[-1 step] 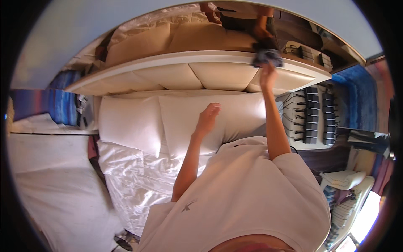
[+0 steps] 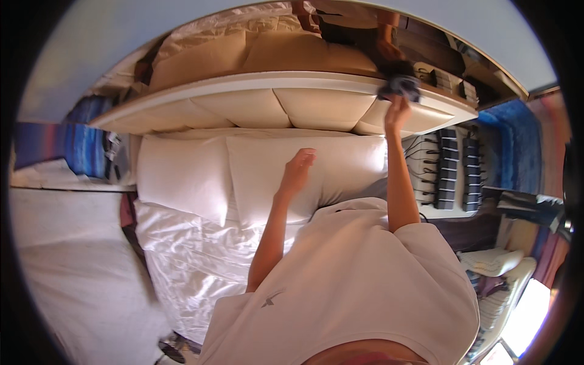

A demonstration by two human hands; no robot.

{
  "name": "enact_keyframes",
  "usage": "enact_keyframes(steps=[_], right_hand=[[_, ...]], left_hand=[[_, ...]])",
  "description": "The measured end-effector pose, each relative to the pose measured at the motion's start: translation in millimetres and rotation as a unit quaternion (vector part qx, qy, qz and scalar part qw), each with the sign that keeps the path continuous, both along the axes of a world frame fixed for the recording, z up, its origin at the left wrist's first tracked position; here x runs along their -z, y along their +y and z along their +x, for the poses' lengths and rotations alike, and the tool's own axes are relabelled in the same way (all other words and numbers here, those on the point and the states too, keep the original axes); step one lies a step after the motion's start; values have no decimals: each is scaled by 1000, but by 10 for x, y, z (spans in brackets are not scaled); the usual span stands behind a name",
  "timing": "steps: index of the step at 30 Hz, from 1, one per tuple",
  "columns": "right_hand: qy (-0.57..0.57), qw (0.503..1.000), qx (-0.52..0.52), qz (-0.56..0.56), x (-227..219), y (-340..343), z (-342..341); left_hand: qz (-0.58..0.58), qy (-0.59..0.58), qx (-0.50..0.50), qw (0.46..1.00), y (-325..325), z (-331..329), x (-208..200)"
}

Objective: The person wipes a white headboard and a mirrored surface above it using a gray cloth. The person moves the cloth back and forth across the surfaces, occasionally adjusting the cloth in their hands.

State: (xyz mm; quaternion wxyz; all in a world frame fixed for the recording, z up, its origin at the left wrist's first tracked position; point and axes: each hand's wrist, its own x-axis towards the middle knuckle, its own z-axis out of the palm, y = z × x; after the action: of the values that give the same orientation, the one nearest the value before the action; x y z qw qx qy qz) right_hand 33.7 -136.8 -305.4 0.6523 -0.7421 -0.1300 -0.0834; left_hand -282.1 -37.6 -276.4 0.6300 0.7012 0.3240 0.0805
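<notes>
My right hand (image 2: 397, 112) reaches far forward, its fingers closed on a dark grey cloth (image 2: 401, 89) blurred by motion. The cloth lies against the pale top ledge (image 2: 261, 81) of a padded beige headboard (image 2: 310, 109), at the foot of a mirror (image 2: 340, 36) that reflects my arms. Over the white pillows (image 2: 274, 164), my left hand (image 2: 298, 169) hangs with fingers loosely bent and nothing visible in it. Its fingertips are partly turned away.
To the right, a white bedside table (image 2: 420, 158) bears rows of black boxes (image 2: 448, 170) with cables. Crumpled white bedding (image 2: 182, 261) covers the bed, and another white-covered surface (image 2: 73, 255) stands at left. A cushioned seat (image 2: 511, 298) is at the lower right.
My right hand has slid the dark cloth to the right along the headboard's ledge. My left hand stays nearly in place over the pillows. The room has shifted slightly left in view.
</notes>
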Motion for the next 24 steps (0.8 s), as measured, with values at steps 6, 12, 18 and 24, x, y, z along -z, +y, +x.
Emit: enact_keyframes(steps=[6,12,18,24], right_hand=[[-71,992,-46,-96,130,620,-353],[-32,923,-364,-117,-270,1949,-1374],[143,909,-374,112,297,1380,-580],[202,920,-315,113,257,448,-11]], left_hand=[[-34,-6,-54,998,31,-358,147],[25,-31,-80,996,250,-553,236],[11,-29,-94,995,343,-437,364],[-34,-36,-88,995,184,-314,354]])
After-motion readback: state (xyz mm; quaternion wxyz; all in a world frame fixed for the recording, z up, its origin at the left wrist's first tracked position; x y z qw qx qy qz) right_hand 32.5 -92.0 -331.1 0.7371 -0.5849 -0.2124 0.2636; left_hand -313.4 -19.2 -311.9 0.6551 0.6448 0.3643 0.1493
